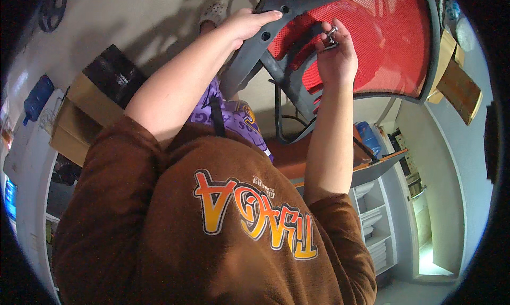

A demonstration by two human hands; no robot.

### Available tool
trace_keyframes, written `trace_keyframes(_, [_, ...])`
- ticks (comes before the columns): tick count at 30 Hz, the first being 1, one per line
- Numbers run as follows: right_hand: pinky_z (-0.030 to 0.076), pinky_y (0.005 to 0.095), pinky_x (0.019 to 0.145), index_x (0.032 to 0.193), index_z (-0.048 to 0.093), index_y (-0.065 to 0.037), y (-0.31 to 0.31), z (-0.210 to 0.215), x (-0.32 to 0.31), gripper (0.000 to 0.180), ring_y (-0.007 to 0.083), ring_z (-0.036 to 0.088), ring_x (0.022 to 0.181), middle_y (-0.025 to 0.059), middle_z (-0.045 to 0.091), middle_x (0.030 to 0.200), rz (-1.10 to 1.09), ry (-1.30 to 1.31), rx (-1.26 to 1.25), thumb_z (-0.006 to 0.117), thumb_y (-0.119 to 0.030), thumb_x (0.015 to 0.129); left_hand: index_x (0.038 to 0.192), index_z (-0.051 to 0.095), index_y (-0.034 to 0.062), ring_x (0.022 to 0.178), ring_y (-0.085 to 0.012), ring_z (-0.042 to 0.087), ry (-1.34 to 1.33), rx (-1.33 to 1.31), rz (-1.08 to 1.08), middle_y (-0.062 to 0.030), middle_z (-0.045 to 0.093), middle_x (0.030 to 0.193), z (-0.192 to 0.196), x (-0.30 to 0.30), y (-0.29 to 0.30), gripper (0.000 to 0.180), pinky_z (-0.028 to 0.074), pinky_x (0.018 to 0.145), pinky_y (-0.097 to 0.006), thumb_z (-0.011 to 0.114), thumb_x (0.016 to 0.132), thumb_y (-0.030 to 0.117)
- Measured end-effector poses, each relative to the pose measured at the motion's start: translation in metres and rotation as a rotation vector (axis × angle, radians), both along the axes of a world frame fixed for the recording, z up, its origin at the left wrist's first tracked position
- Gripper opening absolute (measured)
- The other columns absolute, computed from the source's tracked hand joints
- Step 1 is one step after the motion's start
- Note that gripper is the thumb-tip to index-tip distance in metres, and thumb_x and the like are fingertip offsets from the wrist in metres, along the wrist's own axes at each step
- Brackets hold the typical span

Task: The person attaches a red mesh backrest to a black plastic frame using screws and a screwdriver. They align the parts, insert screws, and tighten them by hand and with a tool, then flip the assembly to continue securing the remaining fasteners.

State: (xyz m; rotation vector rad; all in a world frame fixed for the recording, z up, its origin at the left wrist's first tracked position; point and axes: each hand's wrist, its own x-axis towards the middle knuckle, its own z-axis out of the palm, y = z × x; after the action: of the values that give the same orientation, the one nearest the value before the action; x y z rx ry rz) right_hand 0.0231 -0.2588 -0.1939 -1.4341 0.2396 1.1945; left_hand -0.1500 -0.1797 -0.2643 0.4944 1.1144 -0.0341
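One shirt point(223, 257), left fingers point(268, 16) on one backrest point(380, 45)

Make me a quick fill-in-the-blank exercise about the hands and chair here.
The left hand holds the chair backrest frame, which is colored ____.
The backrest mesh is colored ____.
The right hand holds small fasteners made of shiny ____.
The person's shirt is colored ____.

Missing words: black; red; metal; brown.
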Motion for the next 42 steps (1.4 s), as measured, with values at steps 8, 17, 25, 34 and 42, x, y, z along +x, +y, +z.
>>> trace_keyframes(8, [0.046, 0.0252, 0.061, 0.102, 0.053, -0.001, 0.008, -0.009, -0.015, 0.016, 0.0162, 0.058, 0.072, 0.0112, 0.062, 0.087, 0.079, 0.133, 0.128, 0.056, -0.007, 0.087, 0.093, 0.066, 0.0046, 0.067, -0.0156, 0.061, -0.004, 0.058, -0.008, -0.0061, 0.064, 0.079, -0.006, -0.001, -0.007, 0.042, 0.051, 0.060, -0.033, 0.071, 0.075, 0.041])
trace_keyframes(17, [0.043, 0.0210, 0.057, 0.096, 0.058, -0.002, 0.013, -0.019, -0.027, 0.017, 0.0091, 0.053, 0.065, 0.0025, 0.059, 0.079, 0.307, -0.297, -0.011, 0.065, -0.003, 0.081, 0.098, 0.065, 0.0026, 0.070, -0.0179, 0.063, -0.004, 0.081, -0.045, -0.0096, 0.066, 0.084, -0.013, -0.002, -0.006, 0.047, 0.051, 0.064, -0.034, 0.072, 0.074, 0.042])
trace_keyframes(25, [0.041, 0.0199, 0.055, 0.090, 0.061, -0.002, 0.018, -0.026, -0.026, 0.016, 0.0069, 0.050, 0.061, 0.0007, 0.060, 0.075, 0.411, -0.580, -0.119, 0.070, -0.008, 0.078, 0.100, 0.064, 0.0027, 0.075, -0.0187, 0.064, -0.036, 0.049, -0.068, -0.0111, 0.066, 0.089, -0.014, -0.007, -0.004, 0.048, 0.050, 0.068, -0.034, 0.072, 0.073, 0.042])
trace_keyframes(34, [0.042, 0.0190, 0.061, 0.090, 0.059, -0.002, 0.014, -0.046, -0.028, 0.016, 0.0068, 0.052, 0.067, -0.0007, 0.057, 0.074, 0.323, -0.563, -0.016, 0.070, -0.008, 0.079, 0.090, 0.064, 0.0014, 0.061, -0.0147, 0.060, -0.029, 0.097, -0.047, -0.0066, 0.063, 0.076, -0.004, -0.009, 0.000, 0.044, 0.051, 0.055, -0.031, 0.071, 0.075, 0.042])
trace_keyframes(42, [0.041, 0.0186, 0.058, 0.091, 0.058, -0.003, 0.014, -0.044, -0.023, 0.018, 0.0066, 0.052, 0.064, -0.0008, 0.057, 0.074, 0.302, -0.491, 0.023, 0.070, -0.009, 0.079, 0.098, 0.064, 0.0010, 0.070, -0.0179, 0.063, -0.053, 0.020, -0.068, -0.0104, 0.066, 0.085, -0.013, -0.011, 0.006, 0.048, 0.052, 0.064, -0.034, 0.074, 0.072, 0.040])
